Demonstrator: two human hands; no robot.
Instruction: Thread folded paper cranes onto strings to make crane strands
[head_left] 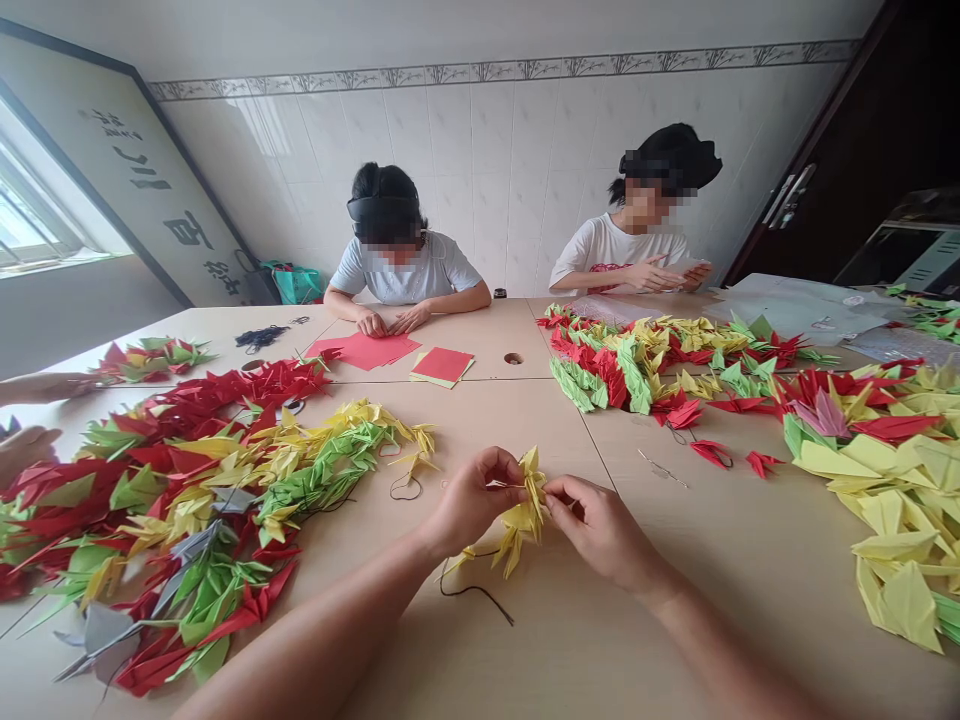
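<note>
Several folded yellow paper cranes [527, 515] hang strung together between my two hands, just above the table. My left hand [474, 500] is closed in a pinch at their left side, with a thin pale sliver at its fingertips that I cannot make out. From the right, my right hand [600, 528] pinches the edge of a yellow crane between thumb and forefinger. A dark thread [480, 590] trails from the lower cranes onto the tabletop. To the left lies a heap of red, yellow, green and grey strung cranes [217, 480].
More strung cranes [900, 470] cover the right side. A needle-like metal piece [663, 468] lies near loose red cranes [761, 463]. Red paper squares [442, 364] sit before one seated person [412, 270]; another person [634, 250] handles paper. A third person's hands [26, 455] reach in at left.
</note>
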